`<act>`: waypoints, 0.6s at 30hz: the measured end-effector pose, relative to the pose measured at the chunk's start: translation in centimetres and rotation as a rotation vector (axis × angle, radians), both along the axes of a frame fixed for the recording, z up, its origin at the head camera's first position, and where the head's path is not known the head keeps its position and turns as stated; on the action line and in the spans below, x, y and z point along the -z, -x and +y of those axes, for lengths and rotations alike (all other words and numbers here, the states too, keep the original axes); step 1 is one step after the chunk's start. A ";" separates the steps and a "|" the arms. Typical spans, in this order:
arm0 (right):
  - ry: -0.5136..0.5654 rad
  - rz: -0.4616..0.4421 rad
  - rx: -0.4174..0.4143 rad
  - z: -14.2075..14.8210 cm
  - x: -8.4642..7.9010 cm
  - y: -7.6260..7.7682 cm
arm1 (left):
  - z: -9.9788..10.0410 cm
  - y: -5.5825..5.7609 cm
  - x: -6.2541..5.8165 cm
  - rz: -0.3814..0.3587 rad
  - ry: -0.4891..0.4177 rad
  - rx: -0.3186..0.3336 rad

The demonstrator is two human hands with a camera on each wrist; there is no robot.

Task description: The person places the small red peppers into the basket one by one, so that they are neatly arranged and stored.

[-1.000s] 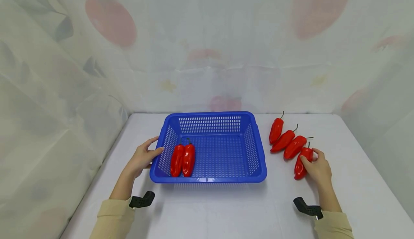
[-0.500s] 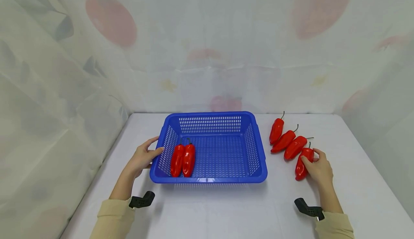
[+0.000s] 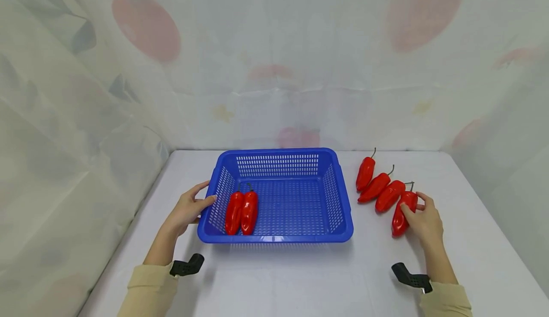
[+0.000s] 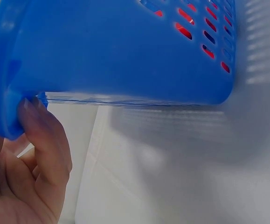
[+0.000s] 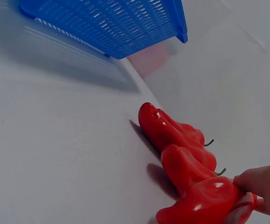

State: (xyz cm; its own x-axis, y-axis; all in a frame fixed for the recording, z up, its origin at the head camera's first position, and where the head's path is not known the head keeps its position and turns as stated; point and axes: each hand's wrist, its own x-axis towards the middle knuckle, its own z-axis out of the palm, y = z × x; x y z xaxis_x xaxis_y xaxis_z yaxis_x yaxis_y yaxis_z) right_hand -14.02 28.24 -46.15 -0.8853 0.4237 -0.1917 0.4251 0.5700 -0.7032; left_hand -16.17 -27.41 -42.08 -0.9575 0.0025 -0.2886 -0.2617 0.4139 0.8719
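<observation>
A blue plastic basket [image 3: 274,239] stands on the table with two red peppers [image 3: 249,214] lying side by side at its left end. My left hand [image 3: 185,209] grips the basket's left rim, its fingertips tucked under the lip in the left wrist view. On the right, my right hand [image 3: 423,220] pinches the nearest red pepper [image 3: 400,222], thumb on top and fingers at its far side. Three more red peppers [image 3: 389,197] with green stems lie in a slanting row beyond it. In the right wrist view the pinched pepper [image 5: 204,205] overlaps its neighbour, and only part of the hand shows.
The white table [image 3: 291,283] ends at a back wall of printed cloth [image 3: 274,117]. More cloth [image 3: 86,164] hangs along the left side. Black wrist mounts [image 3: 188,264] sit at both sleeves.
My right hand has shifted slightly right with the pinched pepper, whose stem end has tipped a little to the right. The left hand and basket stay where they were.
</observation>
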 end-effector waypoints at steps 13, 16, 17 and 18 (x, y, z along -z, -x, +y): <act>-0.094 0.134 -0.051 3.8 6.3 3.4 | 0.4 -0.3 -1.2 -0.017 -0.015 0.007; -0.100 0.154 -0.064 4.0 6.6 3.9 | 0.9 -0.8 -2.2 -0.019 -0.015 0.013; -0.104 0.158 -0.067 4.0 6.6 4.0 | 1.1 -1.0 -2.6 -0.018 -0.013 0.014; -0.106 0.159 -0.068 4.0 6.6 4.1 | 1.3 -1.1 -2.9 -0.018 -0.012 0.015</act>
